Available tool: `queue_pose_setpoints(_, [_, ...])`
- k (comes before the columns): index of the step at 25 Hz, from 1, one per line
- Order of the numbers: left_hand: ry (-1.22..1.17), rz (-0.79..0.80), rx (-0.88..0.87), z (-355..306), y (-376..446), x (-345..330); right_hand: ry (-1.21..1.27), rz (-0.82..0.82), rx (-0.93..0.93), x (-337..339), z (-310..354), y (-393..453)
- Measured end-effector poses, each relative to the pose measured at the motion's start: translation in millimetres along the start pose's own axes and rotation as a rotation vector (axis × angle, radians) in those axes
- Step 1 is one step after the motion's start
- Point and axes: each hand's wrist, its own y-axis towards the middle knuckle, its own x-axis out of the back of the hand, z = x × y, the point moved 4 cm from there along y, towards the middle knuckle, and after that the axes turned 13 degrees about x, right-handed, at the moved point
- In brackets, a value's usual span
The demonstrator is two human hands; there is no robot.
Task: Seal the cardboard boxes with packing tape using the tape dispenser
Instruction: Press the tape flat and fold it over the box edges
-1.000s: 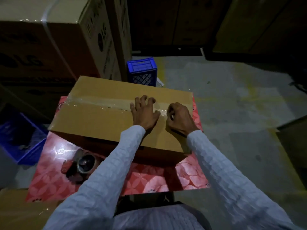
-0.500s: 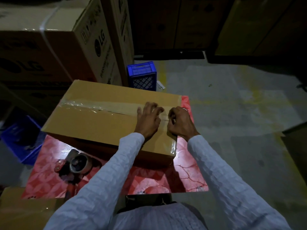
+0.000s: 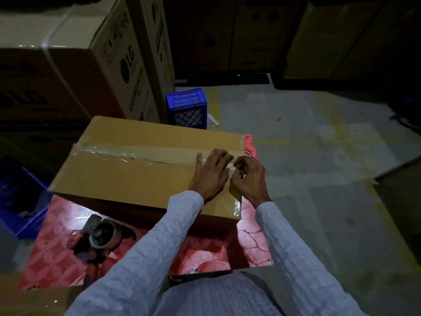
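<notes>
Well to the left of your left hand (image 3: 210, 173) and nearer to you, the tape dispenser (image 3: 100, 236) lies on the red patterned surface (image 3: 54, 245), just in front of the cardboard box (image 3: 136, 179) that sits on that surface. Your left hand lies flat with straight fingers on the box top, pressing down the right end of the packing tape (image 3: 141, 152) that runs leftward along the seam. Just right of it, almost touching, your right hand (image 3: 249, 176) has its fingers curled and seems to pinch the crumpled tape end at the box's right edge, though the dim light blurs the grip.
</notes>
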Motion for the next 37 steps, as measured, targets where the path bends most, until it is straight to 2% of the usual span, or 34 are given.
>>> queue_pose_setpoints(6, [-0.014, -0.021, -0.007, 2, -1, 1, -0.020, -0.028, -0.088, -7, -3, 18])
queue_pose_setpoints(11, [-0.023, -0.036, -0.015, 1, 3, 3, -0.043, -0.007, -0.027, -4, 1, 15])
queue_pose_setpoints(16, [-0.015, -0.053, -0.013, -1, 3, 3, -0.038, -0.044, -0.047, 1, 4, 2])
queue_pose_setpoints(22, [-0.042, -0.040, 0.002, 3, 9, 6, -0.058, -0.017, -0.150, -8, 0, 19])
queue_pose_setpoints(27, [-0.090, -0.019, -0.005, 4, 11, 6, -0.127, 0.056, -0.134, -10, 2, 19])
queue_pose_setpoints(29, [-0.269, 0.051, 0.032, 1, 11, 5, -0.263, 0.139, -0.092, -11, 12, 15])
queue_pose_setpoints(31, [-0.724, 0.128, 0.165, 0, 5, 14, -0.331, 0.177, -0.019, -16, 31, 11])
queue_pose_setpoints(33, [-1.069, 0.101, 0.329, 14, -6, 33, -0.271, 0.168, 0.063, -26, 60, 10])
queue_pose_setpoints(35, [-1.132, -0.016, 0.417, 50, -22, 61, -0.140, 0.152, 0.167, -46, 97, 12])
queue_pose_setpoints(37, [-1.093, -0.186, 0.501, 103, -52, 89, 0.034, 0.201, 0.268, -79, 141, 4])
